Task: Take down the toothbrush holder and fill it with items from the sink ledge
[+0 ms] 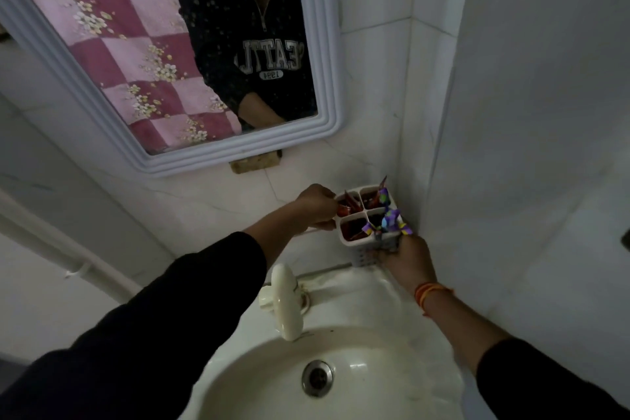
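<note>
A white toothbrush holder (354,239) with four compartments is held above the back right corner of the sink, close to the wall corner. Red sachets (347,206) fill its left compartments and purple sachets (390,220) stick out on the right. My right hand (405,257) grips the holder from below at its lower right side. My left hand (315,206) is at the holder's left rim, fingers closed on a red sachet there. A thin white stick (308,231) runs under my left hand.
The white basin (341,368) with its drain (317,378) lies below, a cream tap (286,300) at its back. A white-framed mirror (238,150) hangs on the tiled wall, a brown block (255,160) under it. A white pipe (51,242) runs at left.
</note>
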{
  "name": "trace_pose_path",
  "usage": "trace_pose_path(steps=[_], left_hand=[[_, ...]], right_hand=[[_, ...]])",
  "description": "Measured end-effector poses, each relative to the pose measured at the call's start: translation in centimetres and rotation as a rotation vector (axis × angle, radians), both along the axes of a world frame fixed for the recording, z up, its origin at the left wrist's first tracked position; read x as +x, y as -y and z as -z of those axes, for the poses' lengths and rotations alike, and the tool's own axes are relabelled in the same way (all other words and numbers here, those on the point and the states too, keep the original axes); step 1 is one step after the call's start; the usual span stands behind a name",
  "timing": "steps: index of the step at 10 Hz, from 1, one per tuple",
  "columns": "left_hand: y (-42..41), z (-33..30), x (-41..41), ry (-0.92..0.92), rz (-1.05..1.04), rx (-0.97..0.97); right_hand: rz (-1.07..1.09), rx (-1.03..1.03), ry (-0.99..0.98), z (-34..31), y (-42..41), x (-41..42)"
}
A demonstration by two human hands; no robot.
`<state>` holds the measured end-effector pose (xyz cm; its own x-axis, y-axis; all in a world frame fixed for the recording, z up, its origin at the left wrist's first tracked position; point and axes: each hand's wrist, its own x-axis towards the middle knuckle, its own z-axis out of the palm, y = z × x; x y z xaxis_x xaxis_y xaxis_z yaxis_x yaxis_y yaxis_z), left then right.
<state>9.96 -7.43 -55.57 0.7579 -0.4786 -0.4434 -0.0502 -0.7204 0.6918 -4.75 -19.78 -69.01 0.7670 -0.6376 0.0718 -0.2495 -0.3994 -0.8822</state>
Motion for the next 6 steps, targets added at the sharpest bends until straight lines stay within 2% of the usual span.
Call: trace_pose_path(steps=[2,3,4,6], left_hand=[[2.1,0.7,-0.9,-0.106,-0.099,-0.192],[2.3,0.7,-1.3,-0.114,-0.122,-0.213],[2.4,1.1,-1.0,-0.115,-0.135,-0.213],[0.6,-0.1,-2.7,0.065,-0.029,-0.031]], right_hand=[[0.057,0.129,-0.076,1.5,3.0,1.5],[0.059,0.189,-0.074,1.5,3.0,1.7],[0.055,0.200,-0.086,1.7,3.2,1.7],[0.150,0.208,-0.148,-0.1,0.7,-0.6]])
